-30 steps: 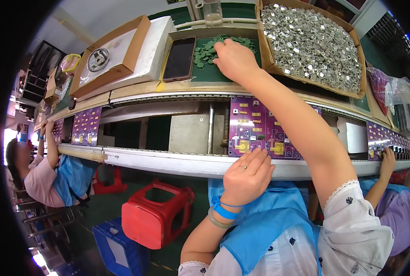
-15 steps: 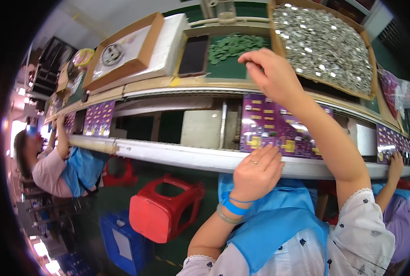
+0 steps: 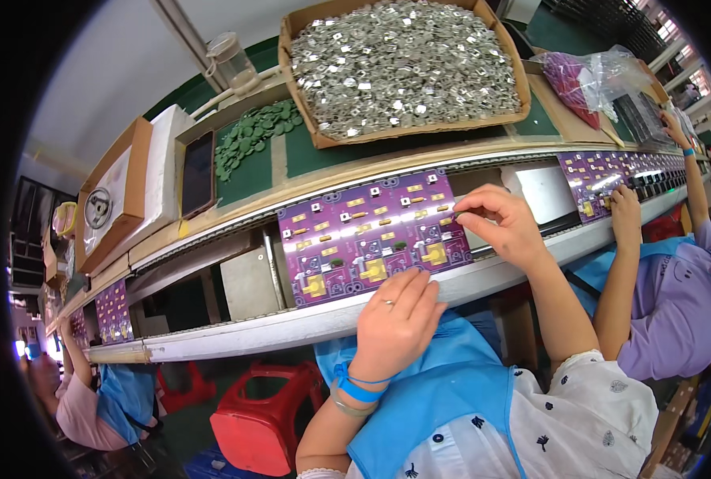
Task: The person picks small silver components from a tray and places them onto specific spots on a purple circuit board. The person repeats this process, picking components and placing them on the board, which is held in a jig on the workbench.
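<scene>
A purple circuit board [image 3: 347, 209] lies on the rail line in front of me, fitted with small yellow, white and green parts. My right hand [image 3: 503, 225] is at the board's right edge, thumb and forefinger pinched on a small green disc that barely shows at the fingertips. My left hand [image 3: 399, 323] rests palm down at the board's near edge, its fingers stretched out and close together, with nothing visible in it. Beyond the board lies a heap of green discs [image 3: 247, 140].
A cardboard box of small metal parts [image 3: 403, 68] stands behind the rail. Left of the discs are a dark phone [image 3: 198, 174] and an open carton [image 3: 116, 195]. Co-workers sit at both sides; one's hand [image 3: 625, 211] touches another board [image 3: 591, 180]. A red stool [image 3: 255, 427] stands lower left.
My view has swung to the right. My right hand has come back from beside the green discs to the board's right edge. The left hand stays at the near edge.
</scene>
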`<state>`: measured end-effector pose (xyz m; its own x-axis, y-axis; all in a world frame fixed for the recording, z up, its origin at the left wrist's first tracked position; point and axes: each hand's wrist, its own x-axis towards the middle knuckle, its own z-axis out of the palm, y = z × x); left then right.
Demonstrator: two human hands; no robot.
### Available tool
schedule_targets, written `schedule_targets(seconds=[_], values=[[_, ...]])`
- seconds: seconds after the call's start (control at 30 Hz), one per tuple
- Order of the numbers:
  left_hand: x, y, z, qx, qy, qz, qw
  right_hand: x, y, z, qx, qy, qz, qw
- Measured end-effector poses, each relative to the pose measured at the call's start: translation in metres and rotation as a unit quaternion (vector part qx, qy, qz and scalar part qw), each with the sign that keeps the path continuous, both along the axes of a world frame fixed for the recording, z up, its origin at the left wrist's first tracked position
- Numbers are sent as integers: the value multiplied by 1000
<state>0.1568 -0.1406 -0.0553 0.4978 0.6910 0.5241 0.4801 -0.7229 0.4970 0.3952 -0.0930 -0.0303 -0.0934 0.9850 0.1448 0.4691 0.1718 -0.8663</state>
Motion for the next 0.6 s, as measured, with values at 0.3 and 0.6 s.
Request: schedule_targets(seconds=[0.3,0.6], values=[[36,4,1,-47,76,-48,995,12,-8,-22,69,-96,36,992],[36,5,0,-49,93,-46,993,6,-8,-22,100,-137,39,985]])
